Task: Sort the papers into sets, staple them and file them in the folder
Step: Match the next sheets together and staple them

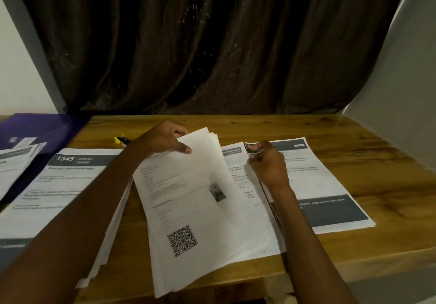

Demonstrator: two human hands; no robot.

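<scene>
Nearest, a thick stack of white sheets (188,209) overhangs the front edge of the wooden worktop (354,138), its top page printed with a square code. The left hand (165,141) pinches the stack's far edge, grip closed on it. The right hand (266,162) pinches the corner of one sheet (250,148) just beside. Three more piles lie flat: one right (330,185), one left (59,185), one on the glossy purple folder (35,129) at the far left corner. A yellow-and-black object (120,140) lies behind the left wrist.
</scene>
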